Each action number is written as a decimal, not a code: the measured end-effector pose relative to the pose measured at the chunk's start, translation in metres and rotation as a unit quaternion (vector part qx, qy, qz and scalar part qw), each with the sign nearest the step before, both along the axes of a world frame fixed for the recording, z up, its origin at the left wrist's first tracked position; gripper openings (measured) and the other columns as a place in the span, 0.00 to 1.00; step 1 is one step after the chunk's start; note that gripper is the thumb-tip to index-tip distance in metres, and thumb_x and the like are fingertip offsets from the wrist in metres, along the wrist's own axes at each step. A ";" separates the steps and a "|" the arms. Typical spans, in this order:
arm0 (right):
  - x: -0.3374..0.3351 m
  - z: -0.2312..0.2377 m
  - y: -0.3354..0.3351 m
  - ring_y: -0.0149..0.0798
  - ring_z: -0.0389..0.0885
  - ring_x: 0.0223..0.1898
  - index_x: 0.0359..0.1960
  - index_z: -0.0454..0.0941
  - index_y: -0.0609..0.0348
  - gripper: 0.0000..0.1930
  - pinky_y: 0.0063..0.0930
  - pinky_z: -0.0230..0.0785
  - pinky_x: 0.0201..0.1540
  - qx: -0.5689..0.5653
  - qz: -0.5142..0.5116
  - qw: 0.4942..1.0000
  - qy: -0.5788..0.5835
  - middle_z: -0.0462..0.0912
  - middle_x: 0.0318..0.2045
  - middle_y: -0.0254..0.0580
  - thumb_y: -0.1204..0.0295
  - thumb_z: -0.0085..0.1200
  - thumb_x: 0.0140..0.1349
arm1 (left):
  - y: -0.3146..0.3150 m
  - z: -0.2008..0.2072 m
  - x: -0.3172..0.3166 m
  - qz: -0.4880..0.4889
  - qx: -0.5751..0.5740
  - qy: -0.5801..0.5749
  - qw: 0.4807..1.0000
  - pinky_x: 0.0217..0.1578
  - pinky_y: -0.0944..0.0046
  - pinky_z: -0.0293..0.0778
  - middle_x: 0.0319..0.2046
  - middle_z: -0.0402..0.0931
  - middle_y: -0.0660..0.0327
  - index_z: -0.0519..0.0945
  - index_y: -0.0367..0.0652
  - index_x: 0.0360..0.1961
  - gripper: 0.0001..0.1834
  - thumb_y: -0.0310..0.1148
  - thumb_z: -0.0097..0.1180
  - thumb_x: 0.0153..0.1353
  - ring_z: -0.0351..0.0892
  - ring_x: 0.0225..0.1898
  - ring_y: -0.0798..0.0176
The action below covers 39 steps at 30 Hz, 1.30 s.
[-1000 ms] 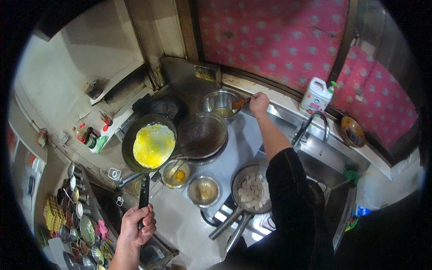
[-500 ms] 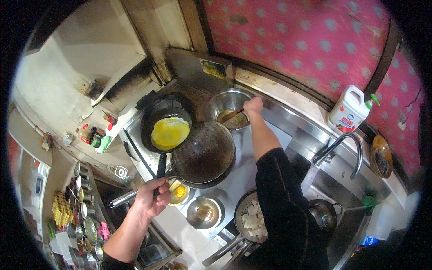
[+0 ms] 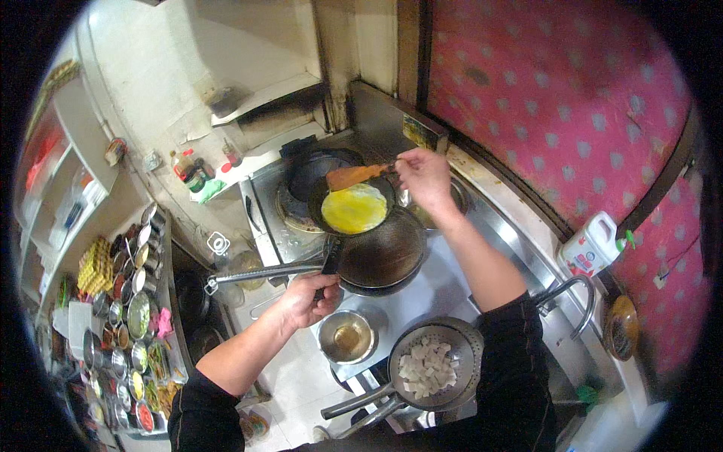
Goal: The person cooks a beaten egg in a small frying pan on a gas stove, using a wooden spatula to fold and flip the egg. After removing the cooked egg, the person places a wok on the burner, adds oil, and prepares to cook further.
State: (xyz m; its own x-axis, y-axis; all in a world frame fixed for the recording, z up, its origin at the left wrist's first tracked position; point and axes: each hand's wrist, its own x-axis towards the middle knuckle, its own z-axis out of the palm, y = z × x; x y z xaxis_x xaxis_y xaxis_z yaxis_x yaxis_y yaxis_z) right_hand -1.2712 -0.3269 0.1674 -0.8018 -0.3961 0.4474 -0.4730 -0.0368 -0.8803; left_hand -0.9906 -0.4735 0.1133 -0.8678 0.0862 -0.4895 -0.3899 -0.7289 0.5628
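My left hand (image 3: pixel 307 300) is closed round the black handle of a small frying pan (image 3: pixel 331 255), which is held over the stove, its lower edge over a round mesh strainer (image 3: pixel 384 252). In the pan lies a thin, round yellow egg sheet (image 3: pixel 352 211) with a whitish right edge. My right hand (image 3: pixel 423 179) grips a wooden spatula (image 3: pixel 354 177). The spatula's flat blade is above the pan's far side, close to the egg's upper edge; I cannot tell if it touches. A metal bowl partly shows behind my right wrist.
A steel bowl (image 3: pixel 346 337) with a little liquid stands near the strainer. In front, a perforated ladle (image 3: pixel 471 369) holds white chunks (image 3: pixel 429 368). A sink faucet (image 3: pixel 584 305) and white jug (image 3: pixel 591 245) are at the right. Several ingredient bowls (image 3: pixel 139 316) crowd the left.
The spatula has come out of the metal bowl and moved left, over the pan with the egg. My left hand still holds the pan, now partly over the strainer. The view has shifted.
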 end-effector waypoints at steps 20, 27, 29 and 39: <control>0.118 0.062 0.065 0.54 0.80 0.35 0.33 0.79 0.63 0.05 0.42 0.73 0.38 0.209 -0.008 0.902 0.377 0.79 0.32 0.50 0.79 0.57 0.55 | -0.014 0.016 0.090 0.004 -0.019 0.007 1.000 0.12 0.73 0.53 0.20 0.68 0.63 0.71 0.39 0.35 0.04 0.28 0.50 0.66 0.61 0.15 0.71; 0.133 0.084 0.073 0.48 0.80 0.30 0.31 0.80 0.66 0.04 0.36 0.72 0.33 0.227 0.008 0.925 0.305 0.80 0.28 0.49 0.80 0.58 0.54 | -0.010 0.013 0.080 -0.007 -0.032 0.008 0.999 0.12 0.74 0.54 0.19 0.67 0.65 0.71 0.40 0.30 0.08 0.31 0.51 0.66 0.61 0.13 0.73; 0.130 0.083 0.073 0.35 0.78 0.24 0.34 0.80 0.67 0.05 0.30 0.70 0.27 0.227 0.021 0.927 0.297 0.80 0.25 0.44 0.79 0.59 0.56 | -0.009 0.012 0.076 -0.006 -0.030 -0.007 1.000 0.12 0.74 0.54 0.19 0.67 0.65 0.71 0.41 0.31 0.07 0.31 0.51 0.66 0.61 0.13 0.73; 0.042 0.037 0.085 0.27 0.78 0.21 0.35 0.81 0.68 0.06 0.22 0.70 0.22 0.040 -0.111 0.993 -0.003 0.81 0.22 0.38 0.77 0.58 0.59 | -0.007 0.008 0.036 -0.021 0.026 0.009 0.999 0.12 0.73 0.53 0.20 0.66 0.64 0.69 0.41 0.28 0.08 0.29 0.47 0.67 0.60 0.15 0.71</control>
State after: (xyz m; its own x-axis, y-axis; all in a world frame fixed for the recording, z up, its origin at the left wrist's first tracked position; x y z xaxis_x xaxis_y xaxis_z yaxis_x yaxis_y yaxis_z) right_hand -1.2294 -0.2416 0.2045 -0.8760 -0.2434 0.4164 -0.4563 0.1385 -0.8790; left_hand -0.9544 -0.4807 0.1212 -0.8720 0.1469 -0.4670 -0.4097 -0.7411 0.5319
